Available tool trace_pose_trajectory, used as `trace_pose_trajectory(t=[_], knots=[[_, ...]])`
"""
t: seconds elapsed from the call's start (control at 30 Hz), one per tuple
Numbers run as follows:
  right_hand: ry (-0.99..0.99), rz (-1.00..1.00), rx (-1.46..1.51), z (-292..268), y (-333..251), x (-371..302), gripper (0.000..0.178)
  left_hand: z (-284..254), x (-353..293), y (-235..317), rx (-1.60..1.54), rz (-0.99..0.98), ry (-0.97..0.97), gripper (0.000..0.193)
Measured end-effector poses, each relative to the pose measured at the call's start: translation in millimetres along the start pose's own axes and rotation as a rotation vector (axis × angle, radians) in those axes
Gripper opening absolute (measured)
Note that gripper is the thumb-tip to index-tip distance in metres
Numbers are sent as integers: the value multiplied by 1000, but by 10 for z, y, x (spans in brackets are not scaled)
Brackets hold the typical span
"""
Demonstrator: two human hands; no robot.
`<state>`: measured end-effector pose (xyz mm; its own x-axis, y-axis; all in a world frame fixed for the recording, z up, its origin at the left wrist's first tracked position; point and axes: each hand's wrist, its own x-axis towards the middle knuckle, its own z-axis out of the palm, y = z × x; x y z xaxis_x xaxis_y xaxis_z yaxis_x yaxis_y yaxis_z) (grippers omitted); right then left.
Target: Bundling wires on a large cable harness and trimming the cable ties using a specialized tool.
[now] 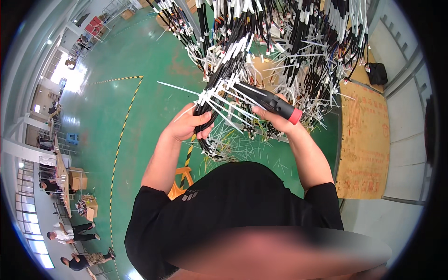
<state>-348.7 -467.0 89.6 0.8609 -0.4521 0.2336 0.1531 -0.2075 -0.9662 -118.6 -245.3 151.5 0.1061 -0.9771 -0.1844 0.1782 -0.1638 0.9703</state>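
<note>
The left hand [185, 123] clasps black cables [203, 120] while the right hand [276, 119] grips a red-ended black tool [270, 101], white ties [228, 108] bristling between the hands.

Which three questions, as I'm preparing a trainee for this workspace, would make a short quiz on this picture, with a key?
1. Multiple choice: the black tool held in the right hand has what colour at the end nearest the wearer?
A) blue
B) red
C) yellow

2. True or false: the left hand grips a bundle of black cables.

3. Fill in: the tape line on the green floor is striped yellow and ____.

Key: 1. B; 2. True; 3. black.
</note>
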Motion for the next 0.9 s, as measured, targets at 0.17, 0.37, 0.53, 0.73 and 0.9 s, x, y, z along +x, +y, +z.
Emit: trace_pose_trajectory(t=[0.17,0.37,0.53,0.73,0.9], knots=[[-47,-216,-95,-84,50,-5,33,-77,-14,-6,-85,1,5,39],[-99,-23,246,-37,262,83,31,-368,61,-150,-287,-19,-156,31],[-83,-44,108,-32,45,93,28,-186,60,-37,-188,-77,-80,29],[18,-211,-201,-123,139,-85,23,-198,70,-73,-180,-28,-155,38],[16,-234,-157,-172,111,-247,43,-160,61,-62,-123,-60,-76,37]])
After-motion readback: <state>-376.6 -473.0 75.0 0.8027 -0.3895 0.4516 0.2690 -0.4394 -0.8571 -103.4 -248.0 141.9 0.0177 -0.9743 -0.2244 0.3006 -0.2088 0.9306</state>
